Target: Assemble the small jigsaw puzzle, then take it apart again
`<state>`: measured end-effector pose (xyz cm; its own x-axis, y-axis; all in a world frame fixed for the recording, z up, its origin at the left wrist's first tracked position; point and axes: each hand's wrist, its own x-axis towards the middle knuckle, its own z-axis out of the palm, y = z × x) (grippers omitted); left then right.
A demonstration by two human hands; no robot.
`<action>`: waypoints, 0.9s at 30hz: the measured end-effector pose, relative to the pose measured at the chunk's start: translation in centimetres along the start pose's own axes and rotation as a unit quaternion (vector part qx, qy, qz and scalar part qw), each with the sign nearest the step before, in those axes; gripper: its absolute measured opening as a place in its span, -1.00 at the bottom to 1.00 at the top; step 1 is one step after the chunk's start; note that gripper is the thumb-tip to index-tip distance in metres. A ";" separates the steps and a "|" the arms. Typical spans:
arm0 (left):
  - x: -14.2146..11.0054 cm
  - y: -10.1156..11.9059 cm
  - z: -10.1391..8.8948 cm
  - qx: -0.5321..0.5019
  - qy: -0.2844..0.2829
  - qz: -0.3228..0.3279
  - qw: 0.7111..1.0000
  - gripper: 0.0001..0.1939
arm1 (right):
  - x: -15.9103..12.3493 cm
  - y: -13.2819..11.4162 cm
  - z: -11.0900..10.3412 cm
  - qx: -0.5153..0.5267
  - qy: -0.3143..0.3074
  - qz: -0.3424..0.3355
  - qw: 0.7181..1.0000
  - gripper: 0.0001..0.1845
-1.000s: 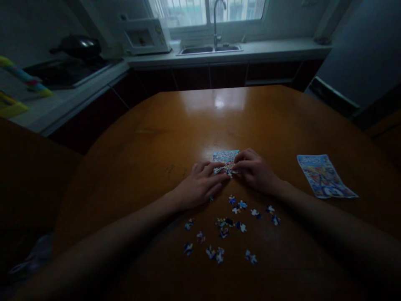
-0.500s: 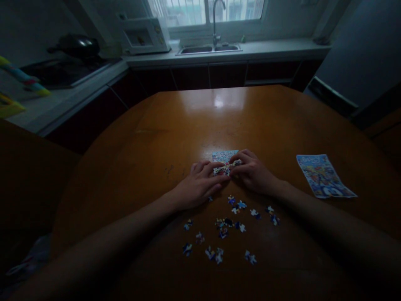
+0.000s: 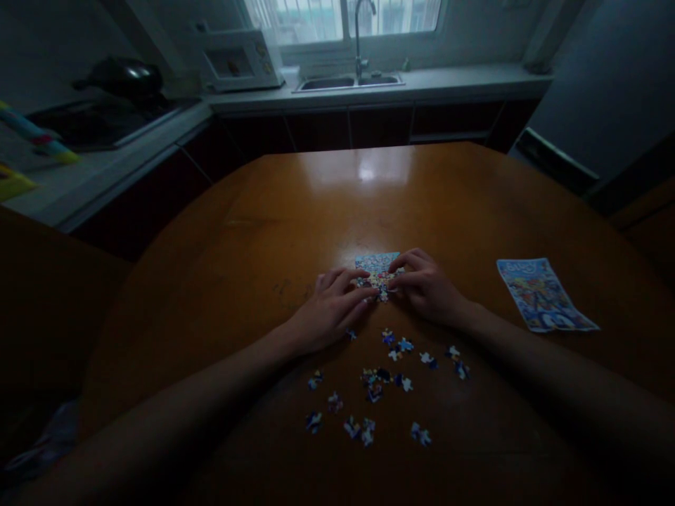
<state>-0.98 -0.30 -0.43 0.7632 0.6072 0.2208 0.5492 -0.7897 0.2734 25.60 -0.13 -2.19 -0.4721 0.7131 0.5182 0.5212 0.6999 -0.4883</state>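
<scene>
A partly joined jigsaw puzzle (image 3: 378, 263) lies on the wooden table, light blue along its far side and many-coloured nearer me. My left hand (image 3: 330, 313) grips its left edge with bent fingers, thumb low by the near corner. On the opposite edge, the curled fingers and thumb of my right hand (image 3: 431, 292) hold the puzzle. Fingertips cover parts of both sides. Closer to me, loose puzzle pieces (image 3: 374, 392) are scattered, some in small clusters. One single piece (image 3: 351, 335) rests just below my left hand.
A creased picture sheet (image 3: 543, 295) lies to the right on the table (image 3: 295, 204). Beyond the table are a counter with a sink (image 3: 348, 83), a white microwave (image 3: 237, 62), and a black wok (image 3: 126, 77) on the stove at left. A large grey appliance stands at right.
The puzzle's near part, bunched up between my fingers before, now lies flatter. My left fingers have drawn slightly left and spread a little. The view has shifted slightly.
</scene>
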 end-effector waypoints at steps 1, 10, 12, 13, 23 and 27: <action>0.0 0.0 0.1 0.007 -0.006 0.001 1.000 -0.66 | 0.0 -0.1 0.0 -0.003 -0.014 -0.009 1.000 -0.70; 0.0 -0.2 0.2 -0.015 -0.009 -0.004 1.000 -0.63 | 0.1 -0.3 -0.2 0.038 -0.037 -0.037 0.998 -0.75; 0.0 -0.1 0.0 -0.032 0.005 -0.015 0.999 -0.66 | 0.2 -0.4 -0.2 0.048 -0.045 -0.043 0.997 -0.73; 0.1 -0.1 0.0 -0.045 0.015 -0.023 0.999 -0.66 | 0.2 -0.4 -0.2 0.053 -0.040 -0.042 0.997 -0.73; 0.4 -1.2 0.3 -0.144 0.126 -0.091 0.977 -0.67 | 0.2 0.8 0.1 0.081 0.164 0.116 0.976 -0.67; 0.4 -1.3 0.2 -0.149 0.130 -0.100 0.975 -0.71 | 0.2 1.1 0.1 0.101 0.169 0.142 0.970 -0.68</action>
<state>-1.27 0.95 -0.92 0.5178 0.7783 0.3552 0.5251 -0.6169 0.5862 26.01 0.76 -2.72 -0.0520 0.8486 0.5265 0.4308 0.4947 -0.7547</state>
